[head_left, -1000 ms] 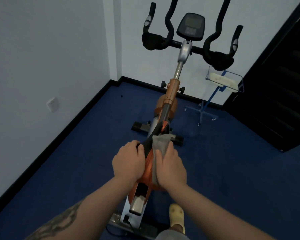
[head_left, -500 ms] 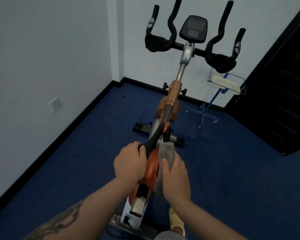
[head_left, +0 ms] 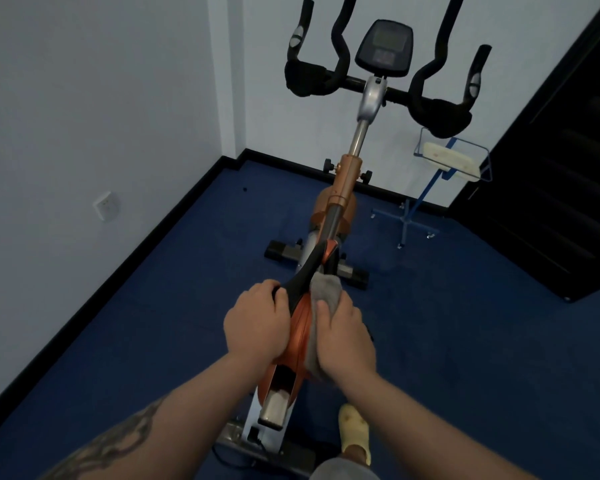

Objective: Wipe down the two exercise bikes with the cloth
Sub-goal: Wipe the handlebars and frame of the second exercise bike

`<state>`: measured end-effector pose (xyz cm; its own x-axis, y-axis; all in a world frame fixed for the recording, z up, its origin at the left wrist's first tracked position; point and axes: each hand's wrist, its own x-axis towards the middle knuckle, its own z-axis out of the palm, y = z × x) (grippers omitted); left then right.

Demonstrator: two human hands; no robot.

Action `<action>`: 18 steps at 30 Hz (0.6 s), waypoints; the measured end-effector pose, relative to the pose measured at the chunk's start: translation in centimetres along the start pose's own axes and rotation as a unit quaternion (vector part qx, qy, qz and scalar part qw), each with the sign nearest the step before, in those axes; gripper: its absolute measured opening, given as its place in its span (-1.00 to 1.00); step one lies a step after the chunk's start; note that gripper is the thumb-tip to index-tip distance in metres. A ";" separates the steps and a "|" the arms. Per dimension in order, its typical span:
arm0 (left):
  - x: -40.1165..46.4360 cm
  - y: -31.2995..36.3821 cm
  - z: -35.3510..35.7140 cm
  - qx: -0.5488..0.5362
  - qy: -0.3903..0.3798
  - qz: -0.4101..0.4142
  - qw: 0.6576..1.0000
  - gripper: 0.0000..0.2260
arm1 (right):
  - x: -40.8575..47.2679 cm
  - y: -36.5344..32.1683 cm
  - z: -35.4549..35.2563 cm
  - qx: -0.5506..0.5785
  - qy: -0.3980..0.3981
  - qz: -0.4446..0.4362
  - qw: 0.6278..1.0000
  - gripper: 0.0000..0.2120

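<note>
Both hands are seen at the middle of the frame, on the orange body of the bike [head_left: 300, 336]. Compared with one second ago, the cloth [head_left: 321, 299] has been moved a little lower along the right flank of the orange cover, and its upper end is now bunched instead of flat. The right hand [head_left: 343, 336] is laid over the cloth with curled fingers, so the cloth is pressed between palm and cover. The left hand [head_left: 255, 327] has stayed on the left side, its fingers wrapped around the black part of the frame. The cloth is thus found under the right hand, just beside the left one. The handlebars [head_left: 378, 84] are seen at the upper centre.
</note>
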<state>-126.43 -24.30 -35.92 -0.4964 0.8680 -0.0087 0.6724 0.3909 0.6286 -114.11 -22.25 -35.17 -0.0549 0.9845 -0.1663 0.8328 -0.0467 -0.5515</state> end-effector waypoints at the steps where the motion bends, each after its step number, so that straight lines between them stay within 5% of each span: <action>1: 0.0 0.0 0.0 0.001 -0.001 0.000 1.000 -0.70 | 1.2 -0.5 -0.2 -0.009 -0.021 0.019 1.000 -0.47; 5: -0.1 0.0 0.0 -0.001 -0.003 -0.002 1.000 -0.70 | 3.8 -2.2 -0.6 -0.023 -0.055 0.074 0.995 -0.49; 11: -0.1 0.0 0.0 0.000 0.003 -0.005 1.000 -0.70 | -0.4 -0.3 0.0 -0.070 -0.015 -0.039 0.997 -0.34; 18: -0.2 0.1 0.0 -0.002 0.000 -0.008 1.000 -0.69 | 4.6 -2.7 -0.1 -0.035 -0.056 0.069 0.995 -0.43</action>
<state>-126.28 -24.43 -35.92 -0.5067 0.8619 -0.0188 0.6626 0.4033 0.6312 -116.53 -17.60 -34.34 0.0042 0.9443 -0.3290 0.8733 -0.1638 -0.4589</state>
